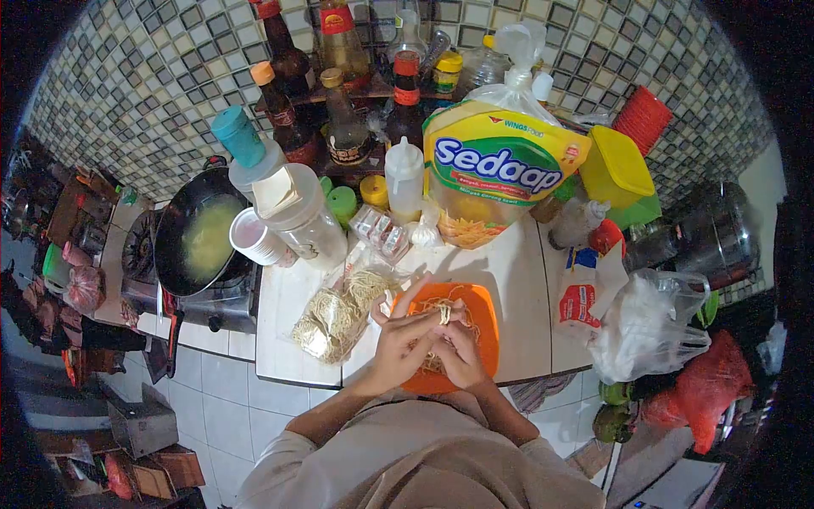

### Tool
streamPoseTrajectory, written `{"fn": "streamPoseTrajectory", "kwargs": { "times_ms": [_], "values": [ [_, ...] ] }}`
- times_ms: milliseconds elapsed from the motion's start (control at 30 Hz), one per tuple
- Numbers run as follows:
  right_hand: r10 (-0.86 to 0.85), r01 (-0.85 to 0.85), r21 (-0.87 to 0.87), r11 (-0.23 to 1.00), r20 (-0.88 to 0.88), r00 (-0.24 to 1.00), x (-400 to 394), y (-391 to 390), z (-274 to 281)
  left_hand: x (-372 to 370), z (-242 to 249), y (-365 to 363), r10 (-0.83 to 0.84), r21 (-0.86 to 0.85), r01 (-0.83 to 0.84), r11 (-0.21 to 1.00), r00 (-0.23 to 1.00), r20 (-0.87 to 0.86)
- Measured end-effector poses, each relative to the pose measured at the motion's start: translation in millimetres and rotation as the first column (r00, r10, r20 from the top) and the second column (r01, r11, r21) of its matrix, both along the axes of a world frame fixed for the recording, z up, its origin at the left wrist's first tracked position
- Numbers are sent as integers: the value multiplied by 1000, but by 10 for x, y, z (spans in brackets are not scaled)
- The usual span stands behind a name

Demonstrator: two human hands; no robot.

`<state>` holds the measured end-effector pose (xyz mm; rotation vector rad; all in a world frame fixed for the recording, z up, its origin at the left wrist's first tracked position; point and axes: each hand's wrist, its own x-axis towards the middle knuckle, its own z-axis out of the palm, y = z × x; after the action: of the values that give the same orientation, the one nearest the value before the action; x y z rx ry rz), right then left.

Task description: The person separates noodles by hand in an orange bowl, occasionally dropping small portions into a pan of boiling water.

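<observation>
Both hands meet over an orange square container (485, 318) near the counter's front edge. Between my fingers is a small clump of dried noodles (447, 315). My left hand (402, 346) is closed on the clump from the left, with one finger lifted away. My right hand (459, 355) grips it from the other side, its fingers bent. More loose dried noodles (465, 305) lie inside the container, partly covered by my hands. To the left rests a clear plastic bag of dried noodles (332, 322), close to my left hand.
A black wok (174, 254) with pale liquid sits on the stove at left, its handle pointing forward. Behind stand a Sedaap pouch (500, 170), a white squeeze bottle (404, 178), a clear canister (307, 225) and stacked cups (254, 237). A white plastic bag (649, 322) is at right.
</observation>
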<state>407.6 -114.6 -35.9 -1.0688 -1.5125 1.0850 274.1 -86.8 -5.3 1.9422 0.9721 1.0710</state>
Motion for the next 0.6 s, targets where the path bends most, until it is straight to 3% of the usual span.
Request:
{"fn": "streamPoseTrajectory", "kwargs": {
  "times_ms": [33, 167, 233, 267, 333, 467, 533, 600],
  "values": [
    [30, -30, -18, 999, 18, 999, 9, 8, 21, -10, 16, 3, 34, 36, -31, 999, 996, -80],
    [87, -80, -106, 991, 59, 994, 110, 116, 171, -18, 16, 26, 93, 27, -92, 995, 995, -45],
    [66, -129, 176, 976, 326, 943, 171, 174, 176, -34, 90, 9, 151, 52, -143, 988, 955, -254],
    [65, -128, 175, 976, 326, 943, 197, 179, 221, -31, 63, 10, 150, 51, -142, 989, 955, -254],
    [64, -140, 115, 983, 503, 862, 233, 158, 341, -22, -33, 9, 146, 89, -123, 988, 928, -343],
    [40, -167, 176, 970, 564, 825, 254, 158, 297, -15, -140, -2, 98, 19, -97, 995, 940, -328],
    [3, -155, 241, 958, 532, 847, 253, 161, 287, -30, -203, 13, -11, -352, -20, 936, 996, -85],
    [-36, -123, 250, 960, 550, 834, 220, 145, 327, -17, -138, 2, 10, -306, -39, 951, 995, -96]
  ]
}}
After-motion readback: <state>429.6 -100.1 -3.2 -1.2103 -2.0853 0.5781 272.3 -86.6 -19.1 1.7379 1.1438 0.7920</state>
